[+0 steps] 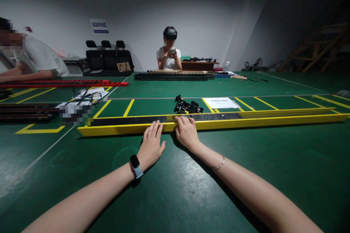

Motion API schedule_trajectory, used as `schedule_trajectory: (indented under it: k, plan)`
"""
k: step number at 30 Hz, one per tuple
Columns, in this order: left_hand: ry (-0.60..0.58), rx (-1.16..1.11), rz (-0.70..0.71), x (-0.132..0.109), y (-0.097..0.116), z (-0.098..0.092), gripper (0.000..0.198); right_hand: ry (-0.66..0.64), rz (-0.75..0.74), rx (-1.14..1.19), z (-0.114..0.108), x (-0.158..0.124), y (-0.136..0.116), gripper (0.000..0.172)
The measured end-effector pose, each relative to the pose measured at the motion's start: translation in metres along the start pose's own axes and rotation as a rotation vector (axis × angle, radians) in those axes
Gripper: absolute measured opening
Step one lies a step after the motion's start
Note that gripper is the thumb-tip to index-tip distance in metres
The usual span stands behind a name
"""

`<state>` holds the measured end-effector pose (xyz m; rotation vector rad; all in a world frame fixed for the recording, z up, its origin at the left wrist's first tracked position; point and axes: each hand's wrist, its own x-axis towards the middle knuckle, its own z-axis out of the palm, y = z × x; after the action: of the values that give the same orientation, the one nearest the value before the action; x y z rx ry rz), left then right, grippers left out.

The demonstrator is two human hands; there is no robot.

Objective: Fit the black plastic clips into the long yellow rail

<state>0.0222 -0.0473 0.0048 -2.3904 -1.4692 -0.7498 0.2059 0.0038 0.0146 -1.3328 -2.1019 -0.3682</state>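
Observation:
A long yellow channel (262, 121) lies across the green table, with black socket modules (216, 117) set inside it on both sides of a short gap. My left hand (151, 143) rests on the channel's near edge, its fingers stretched out and holding nothing. Just to the right, my right hand (187, 131) reaches over the same edge near the gap, fingers bent down onto the channel; whether a small part is under them is hidden. Behind the channel, close to my right hand, sits a loose pile of black parts (187, 105).
Beyond the channel lie a white paper sheet (221, 102) and a stack of dark strips (172, 76). Red rails (117, 84), cables and dark bars (30, 113) are at the left. One person sits across the table; another leans in at the far left.

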Motion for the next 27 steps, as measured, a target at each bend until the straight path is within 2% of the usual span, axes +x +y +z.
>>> schedule_trajectory:
  k: [6, 11, 13, 19, 27]
  plan:
    - [0.000, 0.020, -0.004, 0.000, 0.001, 0.000, 0.062, 0.012, 0.022, 0.003, -0.001, 0.000, 0.002, 0.034]
    - [0.002, 0.031, -0.004, 0.000, 0.001, -0.001, 0.062, 0.004, -0.211, 0.119, 0.001, -0.001, 0.007, 0.030]
    - [0.002, 0.031, -0.005, 0.000, 0.001, 0.000, 0.062, -0.013, -0.260, 0.125, 0.004, -0.001, 0.007, 0.030]
    - [0.001, 0.027, -0.001, 0.000, 0.001, 0.000, 0.062, -0.039, -0.194, -0.053, 0.012, 0.004, 0.005, 0.023]
    - [0.007, 0.037, -0.005, -0.002, 0.001, -0.003, 0.061, -0.024, -0.200, -0.052, 0.010, 0.005, 0.012, 0.020]
